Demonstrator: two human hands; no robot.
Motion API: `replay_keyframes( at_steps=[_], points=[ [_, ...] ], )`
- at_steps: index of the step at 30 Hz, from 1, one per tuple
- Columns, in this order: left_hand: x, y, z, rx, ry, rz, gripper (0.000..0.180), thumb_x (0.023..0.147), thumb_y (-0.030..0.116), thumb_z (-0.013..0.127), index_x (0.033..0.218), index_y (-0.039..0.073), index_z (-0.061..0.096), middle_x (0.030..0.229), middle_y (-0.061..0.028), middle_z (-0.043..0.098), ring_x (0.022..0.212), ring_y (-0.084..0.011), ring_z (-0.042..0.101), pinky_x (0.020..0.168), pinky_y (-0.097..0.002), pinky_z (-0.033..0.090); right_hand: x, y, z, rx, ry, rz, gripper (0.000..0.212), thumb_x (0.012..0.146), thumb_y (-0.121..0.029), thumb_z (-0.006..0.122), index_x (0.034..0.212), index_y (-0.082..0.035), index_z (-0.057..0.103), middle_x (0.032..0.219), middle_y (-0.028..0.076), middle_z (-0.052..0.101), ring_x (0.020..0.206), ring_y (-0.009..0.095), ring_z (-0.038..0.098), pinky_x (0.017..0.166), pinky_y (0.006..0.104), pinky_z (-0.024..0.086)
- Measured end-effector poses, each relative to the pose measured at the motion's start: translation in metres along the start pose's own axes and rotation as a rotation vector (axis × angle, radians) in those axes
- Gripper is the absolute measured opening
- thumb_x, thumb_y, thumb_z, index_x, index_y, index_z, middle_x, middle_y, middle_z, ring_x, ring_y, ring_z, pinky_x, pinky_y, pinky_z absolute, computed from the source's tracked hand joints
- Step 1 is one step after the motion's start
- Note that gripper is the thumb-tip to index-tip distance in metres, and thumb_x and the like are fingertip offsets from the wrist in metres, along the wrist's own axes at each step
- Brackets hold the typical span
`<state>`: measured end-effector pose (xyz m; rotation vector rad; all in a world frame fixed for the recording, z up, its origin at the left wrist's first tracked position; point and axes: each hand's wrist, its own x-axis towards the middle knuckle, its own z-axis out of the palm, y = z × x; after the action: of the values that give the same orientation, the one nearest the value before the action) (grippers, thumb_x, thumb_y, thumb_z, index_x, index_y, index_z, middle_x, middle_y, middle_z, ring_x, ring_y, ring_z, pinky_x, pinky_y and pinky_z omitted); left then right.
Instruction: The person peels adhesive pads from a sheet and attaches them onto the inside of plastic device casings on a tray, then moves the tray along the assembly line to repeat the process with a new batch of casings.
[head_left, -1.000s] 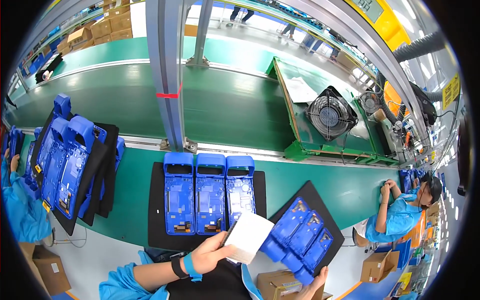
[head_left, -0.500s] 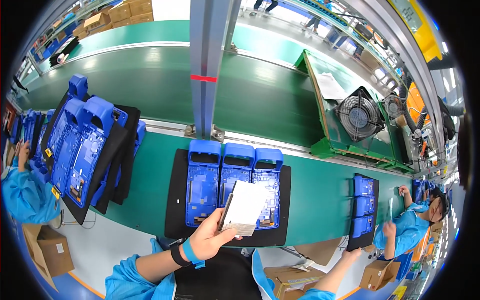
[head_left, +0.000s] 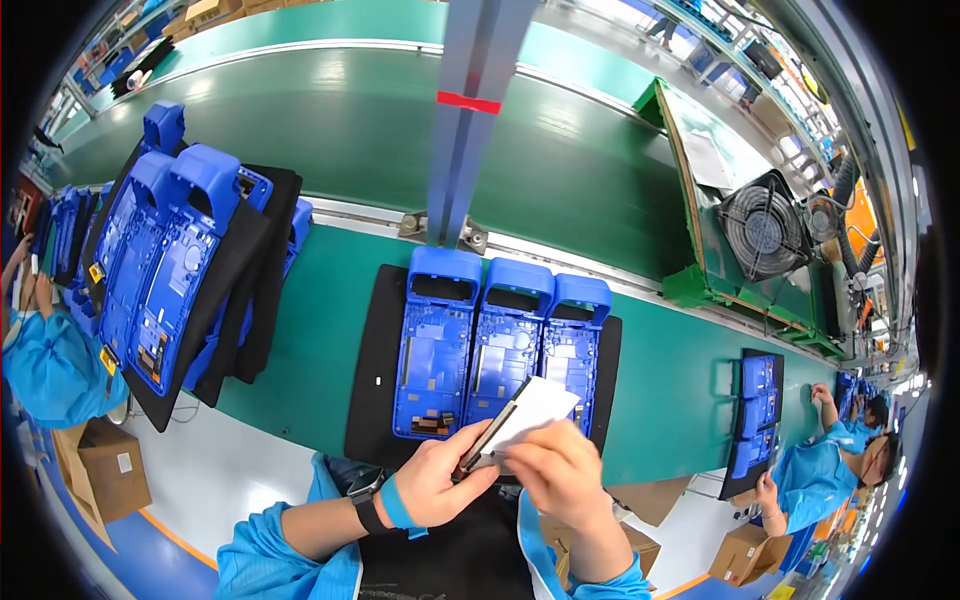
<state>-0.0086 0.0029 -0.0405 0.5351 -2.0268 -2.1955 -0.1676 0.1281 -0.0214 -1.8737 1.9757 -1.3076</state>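
My left hand (head_left: pixel 435 488), wearing a blue wrist strap and a dark watch, is closed around a thin stack of white sheets (head_left: pixel 540 408) with a dark long edge. The stack is tilted above the work in front of me. My right hand (head_left: pixel 562 470) has its fingers curled and pinched at the near right edge of the sheets; its fingertips are partly hidden. Beneath lie three blue plastic housings (head_left: pixel 433 345) with open handle loops, side by side on a black board (head_left: pixel 372 385). The sheets and my hands cover parts of the middle and right housings.
More blue housings on black boards (head_left: pixel 185 270) lean in a stack at the left. Another loaded board (head_left: pixel 755 420) is at the right, near a co-worker (head_left: pixel 815 455). A metal post (head_left: pixel 480 130) rises behind the green bench (head_left: pixel 310 330). A fan (head_left: pixel 762 228) stands far right.
My right hand has come up from the lower right to the edge of the sheets. The left hand still holds the stack, now turned more edge-on. The whole view has shifted.
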Motion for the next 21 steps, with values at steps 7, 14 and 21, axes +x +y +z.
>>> replay_keyframes(
  at_steps=[7, 14, 21],
  points=[
    [-0.018, 0.005, -0.007, 0.043, 0.085, 0.084, 0.053, 0.091, 0.010, 0.064, 0.137, -0.006, 0.044, 0.086, -0.0139, 0.067, 0.074, -0.0244, 0.068, 0.070, -0.0322, 0.052, 0.008, -0.001, 0.020, 0.140, -0.134, 0.001, 0.028, 0.070, 0.003, 0.077, 0.095, -0.002, 0.065, 0.091, 0.011, 0.063, 0.076, 0.029, 0.062, 0.064, 0.0360, 0.052],
    [-0.033, 0.002, -0.011, 0.028, 0.130, 0.091, 0.055, 0.090, 0.007, 0.064, 0.139, -0.006, 0.042, 0.089, -0.0165, 0.067, 0.077, -0.0293, 0.068, 0.070, -0.0345, 0.052, 0.012, -0.010, 0.032, 0.109, -0.182, 0.008, 0.027, 0.069, 0.003, 0.076, 0.090, -0.003, 0.062, 0.087, 0.010, 0.060, 0.074, 0.029, 0.059, 0.062, 0.0364, 0.050],
    [-0.043, -0.013, -0.006, 0.150, 0.322, 0.222, 0.056, 0.088, 0.004, 0.065, 0.139, -0.006, 0.044, 0.092, -0.0194, 0.067, 0.078, -0.0335, 0.067, 0.070, -0.0361, 0.052, 0.005, -0.015, 0.056, 0.091, -0.106, -0.018, 0.026, 0.070, 0.005, 0.073, 0.089, -0.005, 0.057, 0.084, 0.009, 0.058, 0.070, 0.029, 0.057, 0.061, 0.0365, 0.047]
  ],
)
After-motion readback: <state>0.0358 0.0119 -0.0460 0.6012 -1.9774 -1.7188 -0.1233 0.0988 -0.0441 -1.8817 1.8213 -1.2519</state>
